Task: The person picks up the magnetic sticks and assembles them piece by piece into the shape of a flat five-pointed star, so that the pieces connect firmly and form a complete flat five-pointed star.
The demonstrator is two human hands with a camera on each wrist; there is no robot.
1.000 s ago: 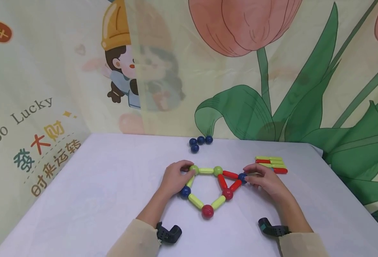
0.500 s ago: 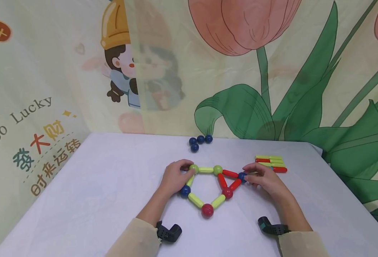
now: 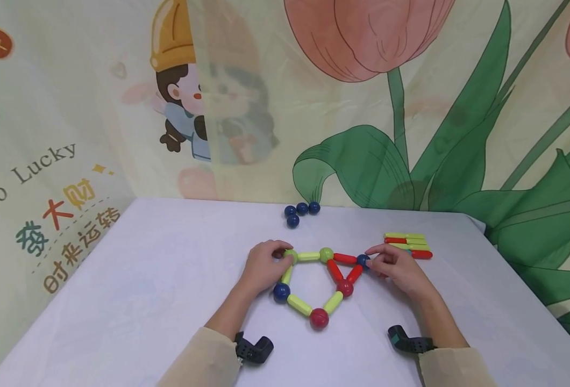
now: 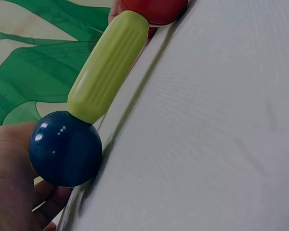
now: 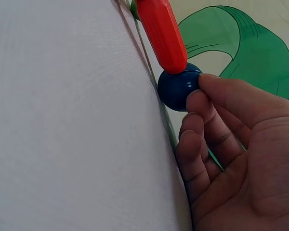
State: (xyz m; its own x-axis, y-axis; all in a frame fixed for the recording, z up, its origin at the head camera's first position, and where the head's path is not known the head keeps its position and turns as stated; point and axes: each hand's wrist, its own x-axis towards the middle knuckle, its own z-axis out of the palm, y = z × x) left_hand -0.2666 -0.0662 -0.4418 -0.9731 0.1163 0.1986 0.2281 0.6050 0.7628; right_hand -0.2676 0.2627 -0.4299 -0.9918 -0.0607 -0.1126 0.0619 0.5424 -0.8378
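A closed ring of balls and rods lies on the white tabletop in the head view. My left hand point(image 3: 265, 267) pinches the green ball point(image 3: 291, 256) at its upper left corner. My right hand point(image 3: 399, 269) pinches a dark blue ball point(image 3: 362, 261) between thumb and fingers, where two red rods point(image 3: 345, 259) meet. Those rods and a third form a triangle with another green ball point(image 3: 326, 255) and a red ball point(image 3: 345, 288). Yellow-green rods point(image 3: 299, 305) join a larger red ball point(image 3: 319, 319) in front and a blue ball point(image 3: 282, 292) near my left wrist.
Several loose dark blue balls point(image 3: 301, 208) sit at the table's back edge. Beyond my right hand lies a row of yellow-green and red rods point(image 3: 407, 246). A printed cloth backdrop point(image 3: 246, 183) rises behind the white tabletop point(image 3: 135, 301).
The front red ball and the left blue ball have shifted slightly to the right. The blue ball in my right hand has moved a little left and back. Both hands keep their hold.
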